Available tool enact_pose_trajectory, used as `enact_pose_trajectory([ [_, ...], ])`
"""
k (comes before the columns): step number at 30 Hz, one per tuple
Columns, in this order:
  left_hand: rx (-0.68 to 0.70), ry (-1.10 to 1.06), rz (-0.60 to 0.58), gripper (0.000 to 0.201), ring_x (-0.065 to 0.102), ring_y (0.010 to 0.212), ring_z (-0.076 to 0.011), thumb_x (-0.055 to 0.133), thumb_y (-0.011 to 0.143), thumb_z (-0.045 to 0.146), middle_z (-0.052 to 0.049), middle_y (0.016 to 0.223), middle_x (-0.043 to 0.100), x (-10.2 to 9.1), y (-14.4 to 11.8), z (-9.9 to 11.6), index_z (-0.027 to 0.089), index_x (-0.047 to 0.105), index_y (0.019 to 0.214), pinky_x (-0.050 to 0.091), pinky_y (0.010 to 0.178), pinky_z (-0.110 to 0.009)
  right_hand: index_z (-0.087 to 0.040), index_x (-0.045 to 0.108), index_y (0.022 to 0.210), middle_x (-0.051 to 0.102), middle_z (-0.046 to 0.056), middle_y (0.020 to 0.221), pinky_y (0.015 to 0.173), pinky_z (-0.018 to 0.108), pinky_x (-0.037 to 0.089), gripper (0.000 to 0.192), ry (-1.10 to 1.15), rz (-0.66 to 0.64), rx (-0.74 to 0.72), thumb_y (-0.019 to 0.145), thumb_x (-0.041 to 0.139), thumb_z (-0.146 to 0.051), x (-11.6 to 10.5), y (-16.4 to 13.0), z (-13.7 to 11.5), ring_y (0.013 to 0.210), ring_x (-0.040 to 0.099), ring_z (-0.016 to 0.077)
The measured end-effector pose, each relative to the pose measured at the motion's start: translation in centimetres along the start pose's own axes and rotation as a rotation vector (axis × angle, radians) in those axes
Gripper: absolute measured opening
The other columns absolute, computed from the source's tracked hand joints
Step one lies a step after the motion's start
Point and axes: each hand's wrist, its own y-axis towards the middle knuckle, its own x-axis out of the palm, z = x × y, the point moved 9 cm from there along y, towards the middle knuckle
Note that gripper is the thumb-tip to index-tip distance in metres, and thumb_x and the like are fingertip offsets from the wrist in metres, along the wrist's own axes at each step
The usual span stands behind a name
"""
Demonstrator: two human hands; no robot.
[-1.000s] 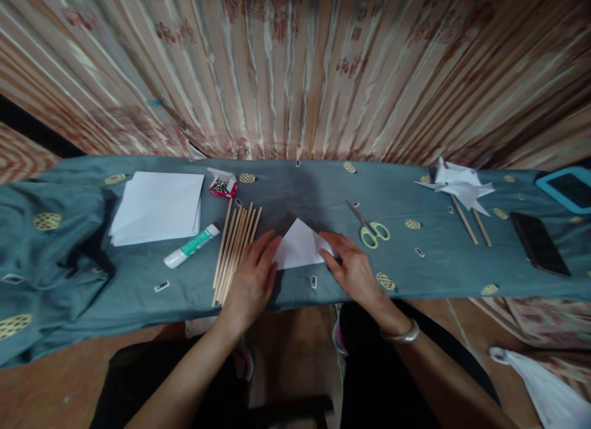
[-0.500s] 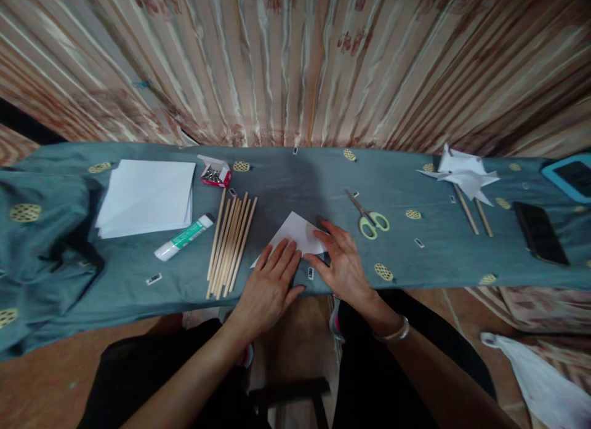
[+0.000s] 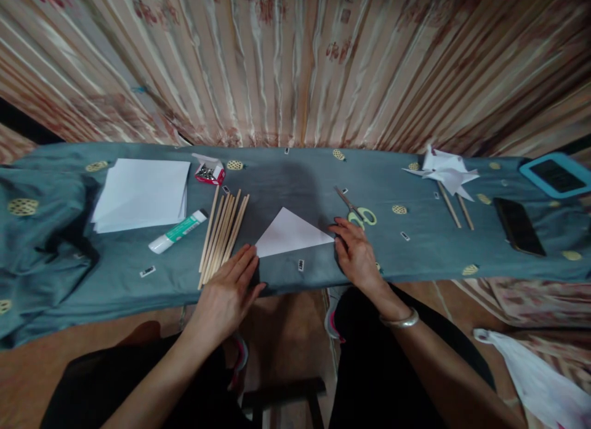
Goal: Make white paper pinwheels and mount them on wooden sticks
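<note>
A sheet of white paper [image 3: 292,233], folded into a triangle, lies on the cloth in front of me with its peak pointing away. My left hand [image 3: 227,288] rests at the paper's left corner, fingers stretched out and flat, fingertips touching the edge. At the opposite corner is my right hand [image 3: 356,252], its thumb and fingers apart around the tip. Green-handled scissors [image 3: 360,213] lie just beyond the right hand. Several wooden sticks [image 3: 224,232] lie just beyond the left hand.
Left on the cloth-covered table [image 3: 272,176] are a paper stack [image 3: 143,192], a glue stick [image 3: 178,231] and a small red box of metal pins [image 3: 210,170]. Right are white paper pinwheels [image 3: 447,170] on sticks, a black phone [image 3: 519,226] and a blue-framed tablet [image 3: 558,173].
My hands have moved apart, the left from the middle of the paper to its left corner, the right to the right corner. The folded triangle now shows in full.
</note>
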Motion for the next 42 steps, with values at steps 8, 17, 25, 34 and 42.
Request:
enact_pose_trajectory([
  [8, -0.042, -0.029, 0.043, 0.026, 0.063, 0.116, -0.0293, 0.052, 0.092, 0.028, -0.014, 0.118, 0.069, -0.9, 0.5, -0.7, 0.013, 0.067, 0.107, 0.057, 0.094, -0.043, -0.019, 0.069, 0.098, 0.063, 0.013, 0.126, 0.102, 0.049, 0.045, 0.02, 0.129, -0.015, 0.057, 0.088, 0.057, -0.032, -0.1, 0.0, -0.3, 0.118, 0.058, 0.0273],
  [17, -0.172, -0.14, 0.163, 0.056, 0.049, 0.132, -0.0274, 0.056, 0.091, 0.029, -0.017, 0.143, 0.051, -1.9, 2.4, -1.4, 0.018, 0.038, 0.143, 0.046, 0.106, -0.046, -0.022, 0.069, 0.083, 0.074, 0.005, 0.093, 0.073, 0.032, 0.055, 0.013, 0.405, 0.052, 0.241, 0.083, 0.062, -0.033, -2.2, 0.8, -0.7, 0.077, 0.068, 0.0185],
  [25, -0.207, -0.285, 0.287, 0.045, 0.06, 0.115, -0.0236, 0.057, 0.089, 0.023, -0.011, 0.123, 0.064, -2.5, 5.4, -0.9, 0.022, 0.051, 0.133, 0.05, 0.1, -0.044, -0.021, 0.069, 0.084, 0.073, 0.003, 0.086, 0.073, 0.031, 0.056, 0.013, 0.45, 0.071, 0.252, 0.083, 0.063, -0.033, -2.7, 0.5, -1.0, 0.074, 0.068, 0.0174],
  [34, -0.395, -0.784, 0.279, 0.014, 0.066, 0.081, -0.0174, 0.061, 0.083, 0.025, -0.004, 0.086, 0.069, -0.7, 6.0, -2.0, 0.019, 0.073, 0.087, 0.054, 0.076, -0.03, -0.026, 0.046, 0.139, 0.048, 0.012, 0.145, 0.105, 0.05, 0.044, 0.063, 0.17, -0.014, -0.044, 0.082, 0.068, -0.043, -4.0, 0.6, -4.1, 0.132, 0.049, 0.03],
  [42, -0.32, -0.945, 0.266, 0.012, 0.065, 0.105, -0.0222, 0.061, 0.079, 0.018, -0.005, 0.087, 0.072, -1.6, 6.8, -1.3, 0.022, 0.072, 0.075, 0.047, 0.101, -0.044, -0.027, 0.056, 0.131, 0.021, 0.008, 0.16, 0.113, 0.06, 0.028, 0.05, -0.049, -0.087, -0.282, 0.082, 0.066, -0.028, -4.3, -0.8, -5.9, 0.147, 0.018, 0.0348],
])
